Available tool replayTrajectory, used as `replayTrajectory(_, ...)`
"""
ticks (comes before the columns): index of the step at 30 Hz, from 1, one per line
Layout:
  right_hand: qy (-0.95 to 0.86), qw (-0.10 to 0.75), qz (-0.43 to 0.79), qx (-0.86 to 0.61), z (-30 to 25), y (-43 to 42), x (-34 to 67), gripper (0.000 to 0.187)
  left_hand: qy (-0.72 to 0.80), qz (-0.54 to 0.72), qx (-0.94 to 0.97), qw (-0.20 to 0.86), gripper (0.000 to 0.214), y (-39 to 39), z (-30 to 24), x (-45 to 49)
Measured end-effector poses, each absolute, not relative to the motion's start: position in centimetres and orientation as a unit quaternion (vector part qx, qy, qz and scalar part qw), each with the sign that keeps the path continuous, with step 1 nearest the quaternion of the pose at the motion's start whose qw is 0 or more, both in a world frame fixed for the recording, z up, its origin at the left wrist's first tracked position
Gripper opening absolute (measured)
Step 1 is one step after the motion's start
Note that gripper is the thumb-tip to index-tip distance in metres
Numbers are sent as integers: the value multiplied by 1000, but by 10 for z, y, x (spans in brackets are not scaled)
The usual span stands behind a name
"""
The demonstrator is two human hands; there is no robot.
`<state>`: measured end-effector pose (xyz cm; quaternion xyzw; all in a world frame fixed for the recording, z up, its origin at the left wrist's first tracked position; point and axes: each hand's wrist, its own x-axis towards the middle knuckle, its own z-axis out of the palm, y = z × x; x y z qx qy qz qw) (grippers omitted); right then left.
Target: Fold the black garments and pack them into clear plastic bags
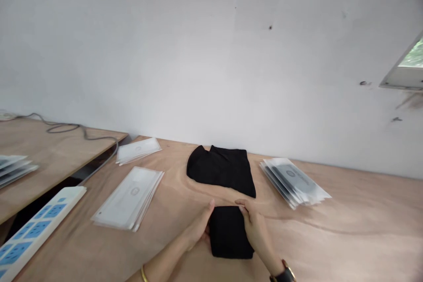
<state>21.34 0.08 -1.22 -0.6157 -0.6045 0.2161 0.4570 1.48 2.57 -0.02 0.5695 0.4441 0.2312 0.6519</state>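
Observation:
A small folded black cloth (229, 233) lies on the wooden table (346, 238) close to me. My left hand (200, 227) presses against its left edge, fingers together along the side. On the opposite side my right hand (256, 227) grips the right edge, fingers curled over the top corner. Behind it, nearer the wall, rests a pile of black garments (221, 169), apart from both hands.
A stack of clear bags holding dark items (294, 180) sits at the right. Flat empty clear bags (130, 198) lie at the left, more bags (137, 150) behind them. A white power strip with blue sockets (36, 229) bridges to a second table (49, 150) with a grey cable.

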Motion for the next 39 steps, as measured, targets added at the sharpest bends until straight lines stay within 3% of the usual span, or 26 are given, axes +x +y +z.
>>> replayTrajectory(4,-638,407,166,-632,-33,7,199,36,524,319,682,398,36,20,1,10)
replayTrajectory(9,-603,320,80,-727,-37,8,190,39,547,298,714,321,29,31,4,17)
replayTrajectory(11,-584,358,97,-722,-33,10,193,41,544,312,687,367,22,36,8,23)
replayTrajectory(13,-536,438,184,-698,-28,10,199,45,524,362,597,488,19,39,14,28)
replayTrajectory(15,-440,509,352,-651,-23,5,207,58,483,408,450,631,22,38,22,28)
replayTrajectory(17,-331,514,528,-589,-19,-3,211,69,435,428,321,724,27,34,29,27)
replayTrajectory(19,-273,494,634,-528,-15,-10,208,74,404,433,264,761,29,29,33,27)
replayTrajectory(22,-270,520,652,-481,-9,-13,196,68,406,442,285,748,28,23,30,32)
replayTrajectory(26,-303,540,604,-502,-2,-3,192,61,467,388,478,634,24,31,25,23)
replayTrajectory(29,-258,563,562,-548,-2,4,205,64,590,312,655,355,22,54,33,-24)
replayTrajectory(30,-232,571,557,-557,-3,4,210,67,658,275,663,228,22,62,36,-47)
replayTrajectory(31,-208,576,553,-565,-4,5,215,71,695,265,644,179,21,69,40,-71)
replayTrajectory(34,-191,581,539,-579,-8,2,224,80,758,234,596,127,20,81,43,-139)
replayTrajectory(39,-188,581,569,-551,-11,-1,224,79,769,207,587,145,10,77,35,-181)
